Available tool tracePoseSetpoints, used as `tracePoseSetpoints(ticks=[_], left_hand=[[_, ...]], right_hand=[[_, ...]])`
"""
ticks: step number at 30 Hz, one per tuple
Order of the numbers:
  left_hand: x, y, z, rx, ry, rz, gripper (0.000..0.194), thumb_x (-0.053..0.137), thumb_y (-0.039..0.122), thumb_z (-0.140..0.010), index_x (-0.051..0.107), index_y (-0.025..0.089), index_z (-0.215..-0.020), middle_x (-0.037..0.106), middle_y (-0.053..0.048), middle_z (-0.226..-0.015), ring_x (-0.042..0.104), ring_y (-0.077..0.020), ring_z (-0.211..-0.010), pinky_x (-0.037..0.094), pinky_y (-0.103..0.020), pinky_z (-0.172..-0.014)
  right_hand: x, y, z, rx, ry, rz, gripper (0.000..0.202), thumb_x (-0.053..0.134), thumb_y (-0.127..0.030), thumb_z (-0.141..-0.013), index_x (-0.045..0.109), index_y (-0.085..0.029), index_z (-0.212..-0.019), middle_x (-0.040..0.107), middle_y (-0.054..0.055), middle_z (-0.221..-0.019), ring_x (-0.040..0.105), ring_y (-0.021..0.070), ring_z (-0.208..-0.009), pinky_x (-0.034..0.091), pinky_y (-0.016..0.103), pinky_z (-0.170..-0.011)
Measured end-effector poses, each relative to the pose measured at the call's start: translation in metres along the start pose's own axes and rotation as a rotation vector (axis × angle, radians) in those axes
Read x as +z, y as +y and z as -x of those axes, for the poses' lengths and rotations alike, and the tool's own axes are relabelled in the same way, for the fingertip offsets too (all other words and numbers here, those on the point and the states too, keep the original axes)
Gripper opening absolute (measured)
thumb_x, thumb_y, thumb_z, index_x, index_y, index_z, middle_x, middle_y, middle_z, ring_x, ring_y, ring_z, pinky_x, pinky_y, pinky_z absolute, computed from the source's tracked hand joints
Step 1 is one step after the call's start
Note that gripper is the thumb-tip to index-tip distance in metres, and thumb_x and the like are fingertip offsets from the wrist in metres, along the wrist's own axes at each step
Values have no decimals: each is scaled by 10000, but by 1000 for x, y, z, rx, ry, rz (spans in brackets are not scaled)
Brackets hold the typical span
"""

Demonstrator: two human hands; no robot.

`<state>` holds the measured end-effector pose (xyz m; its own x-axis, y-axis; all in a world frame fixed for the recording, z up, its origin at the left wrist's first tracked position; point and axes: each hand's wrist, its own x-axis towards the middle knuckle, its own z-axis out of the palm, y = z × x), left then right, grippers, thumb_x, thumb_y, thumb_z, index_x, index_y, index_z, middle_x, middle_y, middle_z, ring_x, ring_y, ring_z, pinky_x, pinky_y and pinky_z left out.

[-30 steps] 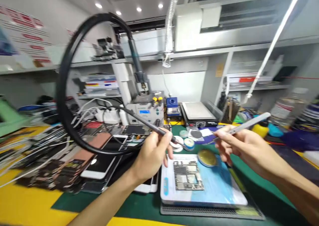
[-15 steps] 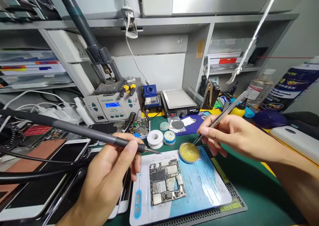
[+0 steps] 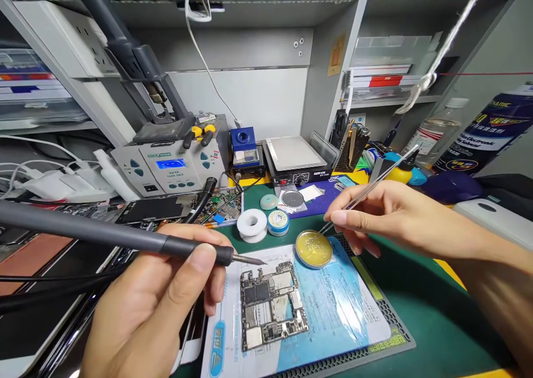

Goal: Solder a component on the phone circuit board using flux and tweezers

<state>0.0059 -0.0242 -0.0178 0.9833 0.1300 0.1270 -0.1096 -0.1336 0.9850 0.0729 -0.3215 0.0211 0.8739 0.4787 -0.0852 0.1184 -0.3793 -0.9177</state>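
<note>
My left hand (image 3: 166,295) is closed round the dark grip of a soldering iron (image 3: 195,251). Its bare metal tip hovers over the top edge of a phone circuit board (image 3: 272,306), apparently apart from it. The board lies flat on a white and blue mat (image 3: 328,311). Between the thumb and fingers of my right hand (image 3: 370,217) is a pair of metal tweezers (image 3: 375,181). The tweezers' points reach the rim of a round tin of yellow paste (image 3: 313,249), which holds small shiny bits; whether they touch the paste I cannot tell.
Behind the mat stand a white spool (image 3: 252,225) and a small blue-and-white tin (image 3: 278,222). Further back are a soldering station (image 3: 175,164) and a hot plate (image 3: 295,156). Phones and dark cables crowd the left; bottles and a spray can (image 3: 487,134) stand right.
The view has tipped downward and shifted slightly. The iron's tip is now closer to the board's top edge. The tweezers' points have drawn back from the paste's middle toward the tin's rim.
</note>
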Motion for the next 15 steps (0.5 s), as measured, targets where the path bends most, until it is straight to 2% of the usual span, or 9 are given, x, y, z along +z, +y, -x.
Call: tracePoseSetpoints(ticks=[3,15], left_hand=[[8,6,4,-44,82,3,355,656,621,-859,669,300,-1008,597,14,-619,575,-180,-595,504,-281,-538],[13,10,5,-79,99,8,351,653,610,-852,682,280,-970,583,18,-613,563,-170,-600,478,-281,-538]], right_hand=[[1,0,-1,3,7,9,366,701,-528,-902,728,-169,-842,685,19,-648,623,177,-530,508,266,-427],[3,-1,-3,22,1,63,379,708,-485,-906,737,-142,-747,680,25,-665,595,154,-528,502,269,-467]])
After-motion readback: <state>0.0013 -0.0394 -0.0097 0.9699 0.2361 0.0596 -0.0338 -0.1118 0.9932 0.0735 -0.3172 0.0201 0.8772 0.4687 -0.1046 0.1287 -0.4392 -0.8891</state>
